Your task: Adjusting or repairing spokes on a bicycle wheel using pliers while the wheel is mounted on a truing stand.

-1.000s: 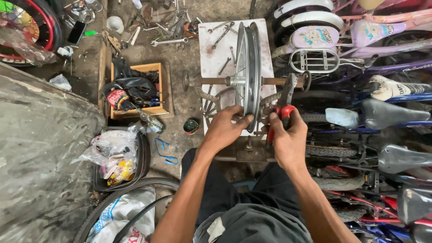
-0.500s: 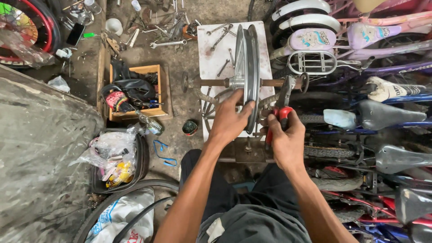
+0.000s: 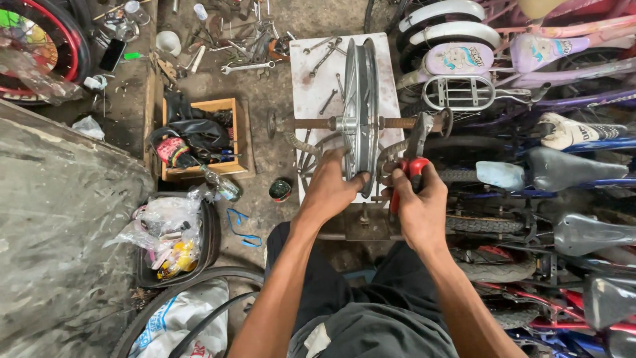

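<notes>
A bare metal bicycle rim (image 3: 360,86) stands upright on an axle in a rusty truing stand (image 3: 358,225), seen edge-on in the head view. My left hand (image 3: 331,185) grips the near edge of the rim, fingers curled onto it. My right hand (image 3: 417,199) is closed around red-handled pliers (image 3: 412,162), whose jaws point up beside the rim near the axle. A white board (image 3: 311,73) with loose wrenches lies under the wheel.
Several children's bicycles (image 3: 530,132) crowd the right side. A wooden box (image 3: 199,136) with saddles and parts sits left. A tyre holding plastic bags (image 3: 173,232), a small tin (image 3: 279,191), scattered tools (image 3: 245,40) and a grey slab (image 3: 59,232) fill the left.
My left hand has slid further onto the rim's near edge. The right hand with the pliers has stayed close beside the wheel, shifting only slightly.
</notes>
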